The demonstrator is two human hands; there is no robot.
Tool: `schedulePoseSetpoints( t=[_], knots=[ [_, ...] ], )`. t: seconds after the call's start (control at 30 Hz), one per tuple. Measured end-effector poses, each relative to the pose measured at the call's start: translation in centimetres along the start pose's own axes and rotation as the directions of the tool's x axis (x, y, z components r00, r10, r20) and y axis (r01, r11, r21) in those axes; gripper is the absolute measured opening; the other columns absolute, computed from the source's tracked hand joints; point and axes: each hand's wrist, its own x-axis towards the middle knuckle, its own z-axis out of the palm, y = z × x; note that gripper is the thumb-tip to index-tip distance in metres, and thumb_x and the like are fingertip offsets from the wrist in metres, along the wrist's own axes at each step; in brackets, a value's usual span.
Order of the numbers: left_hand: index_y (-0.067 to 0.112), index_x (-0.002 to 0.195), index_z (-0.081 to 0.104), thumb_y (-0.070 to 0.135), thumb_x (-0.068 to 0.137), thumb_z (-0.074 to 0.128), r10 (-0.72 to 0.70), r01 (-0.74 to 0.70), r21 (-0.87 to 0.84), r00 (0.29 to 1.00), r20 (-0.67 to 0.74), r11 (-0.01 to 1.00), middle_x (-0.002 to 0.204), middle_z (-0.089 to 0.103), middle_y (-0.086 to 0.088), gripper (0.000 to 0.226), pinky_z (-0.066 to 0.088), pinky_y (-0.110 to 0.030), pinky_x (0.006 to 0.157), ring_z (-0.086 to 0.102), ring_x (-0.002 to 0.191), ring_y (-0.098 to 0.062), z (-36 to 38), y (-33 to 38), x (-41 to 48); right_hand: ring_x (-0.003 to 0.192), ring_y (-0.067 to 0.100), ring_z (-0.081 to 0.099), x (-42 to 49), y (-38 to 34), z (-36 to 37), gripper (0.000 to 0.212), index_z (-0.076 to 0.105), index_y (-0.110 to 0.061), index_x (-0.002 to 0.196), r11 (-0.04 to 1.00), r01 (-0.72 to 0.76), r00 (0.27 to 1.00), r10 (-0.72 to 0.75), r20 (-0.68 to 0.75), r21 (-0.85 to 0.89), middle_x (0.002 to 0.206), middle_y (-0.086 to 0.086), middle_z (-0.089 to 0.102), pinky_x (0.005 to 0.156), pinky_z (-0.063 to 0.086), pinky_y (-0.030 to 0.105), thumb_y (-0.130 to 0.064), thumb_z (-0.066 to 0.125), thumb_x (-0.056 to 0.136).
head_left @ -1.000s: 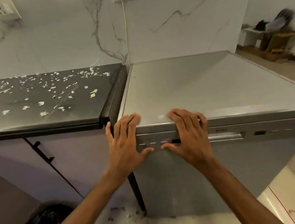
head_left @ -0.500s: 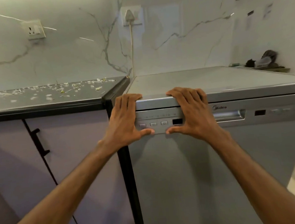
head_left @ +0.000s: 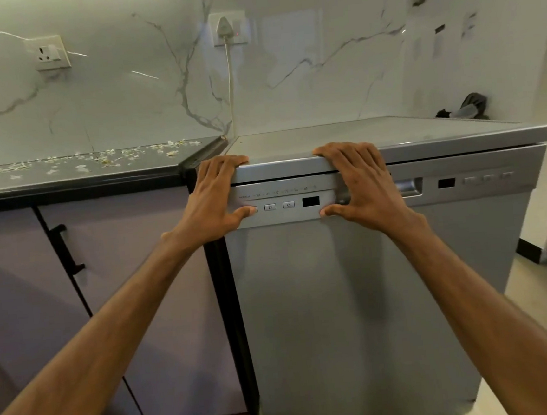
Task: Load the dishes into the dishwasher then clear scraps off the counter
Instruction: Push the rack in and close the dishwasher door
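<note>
Gripping one dishwasher, two hands: left hand, right hand.

Just one wide-angle head cam, up close, barely above the top of the grey steel dishwasher, facing its front squarely, dark stone table off to the left.
</note>
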Motion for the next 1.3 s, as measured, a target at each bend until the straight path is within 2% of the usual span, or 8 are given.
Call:
schedulePoseSetpoints(
  t=[0.13, 0.27, 0.33, 0.43, 0.5, 0.87, 1.03, 1.3],
  knots=[
    [0.024, 0.142, 0.041, 0.041, 0.071, 0.085, -0.036, 0.037, 0.026, 0.999, -0.033, 0.999, 0.133, 0.041, 0.001, 0.085, 0.047, -0.037, 0.074, 0.035, 0.125, -0.019, 0.1, 0.4, 0.3, 0.133, 0.027, 0.038, 0.4, -0.6, 0.3, 0.108, 0.037, -0.019, 0.149, 0.999, -0.028, 0.999, 0.028, -0.019, -0.029, 0.145, 0.007, 0.044, 0.117, 0.025, 0.043, -0.057, 0.088, 0.061],
    [0.021, 0.141, 0.04, 0.043, 0.071, 0.083, -0.013, 0.016, 0.068, 0.999, -0.032, 0.998, 0.134, 0.039, -0.001, 0.085, 0.045, -0.034, 0.069, 0.034, 0.123, -0.019, -0.1, 0.4, 0.2, 0.133, 0.028, 0.037, 0.4, -0.8, 0.4, 0.11, 0.036, -0.018, 0.149, 0.999, -0.038, 0.999, 0.038, -0.024, -0.016, 0.146, 0.008, 0.043, 0.118, 0.026, 0.046, -0.055, 0.089, 0.06],
    [0.019, 0.143, 0.038, 0.048, 0.069, 0.082, 0.016, -0.013, 0.111, 1.0, -0.022, 0.994, 0.136, 0.038, -0.003, 0.091, 0.046, -0.033, 0.069, 0.033, 0.124, -0.02, 0.1, 0.6, 0.0, 0.134, 0.028, 0.036, 0.3, -0.8, 0.5, 0.11, 0.035, -0.02, 0.149, 0.999, -0.033, 0.999, 0.033, -0.022, -0.02, 0.146, 0.007, 0.042, 0.12, 0.023, 0.046, -0.055, 0.089, 0.061],
    [0.014, 0.144, 0.035, 0.063, 0.061, 0.082, 0.025, -0.021, 0.133, 0.999, -0.025, 0.991, 0.138, 0.036, -0.006, 0.107, 0.046, -0.032, 0.077, 0.032, 0.123, -0.021, 0.9, 1.0, -0.1, 0.139, 0.028, 0.033, 0.1, -1.0, 0.5, 0.115, 0.031, -0.021, 0.151, 0.998, -0.05, 0.999, 0.05, -0.004, -0.027, 0.148, 0.005, 0.038, 0.124, 0.007, 0.042, -0.056, 0.089, 0.059],
    [0.012, 0.144, 0.035, 0.068, 0.057, 0.083, 0.01, -0.005, 0.13, 0.999, -0.037, 0.991, 0.138, 0.036, -0.007, 0.114, 0.048, -0.032, 0.081, 0.032, 0.123, -0.022, 1.3, 1.2, 0.0, 0.141, 0.028, 0.032, 0.2, -1.2, 0.5, 0.119, 0.03, -0.022, 0.152, 0.997, -0.069, 0.998, 0.069, 0.003, -0.038, 0.148, 0.004, 0.036, 0.125, 0.003, 0.042, -0.059, 0.089, 0.056],
    [0.015, 0.144, 0.035, 0.071, 0.053, 0.083, -0.016, 0.023, 0.102, 0.997, -0.073, 0.994, 0.138, 0.038, -0.003, 0.117, 0.052, -0.033, 0.077, 0.032, 0.125, -0.017, 1.8, 0.7, -0.2, 0.14, 0.029, 0.035, 0.0, -1.4, 0.9, 0.117, 0.034, -0.021, 0.149, 0.997, -0.08, 0.996, 0.08, -0.035, -0.01, 0.146, 0.005, 0.04, 0.126, 0.009, 0.048, -0.059, 0.09, 0.054],
    [0.015, 0.143, 0.037, 0.068, 0.058, 0.083, -0.032, 0.042, 0.085, 0.993, -0.114, 0.996, 0.137, 0.039, -0.005, 0.11, 0.055, -0.035, 0.075, 0.034, 0.124, -0.019, 1.9, 1.1, -0.2, 0.139, 0.028, 0.035, 0.1, -1.8, 0.7, 0.117, 0.034, -0.021, 0.149, 0.996, -0.09, 0.995, 0.089, -0.038, -0.025, 0.146, 0.004, 0.04, 0.126, 0.009, 0.048, -0.058, 0.091, 0.054],
    [0.015, 0.144, 0.036, 0.066, 0.058, 0.084, -0.044, 0.054, 0.09, 0.993, -0.11, 0.994, 0.138, 0.039, -0.004, 0.11, 0.054, -0.035, 0.078, 0.035, 0.125, -0.019, 1.9, 1.1, -0.3, 0.141, 0.03, 0.034, 0.1, -2.0, 0.7, 0.118, 0.032, -0.02, 0.15, 0.993, -0.103, 0.995, 0.102, -0.022, -0.049, 0.148, 0.006, 0.039, 0.126, 0.01, 0.052, -0.057, 0.092, 0.055]
  ],
)
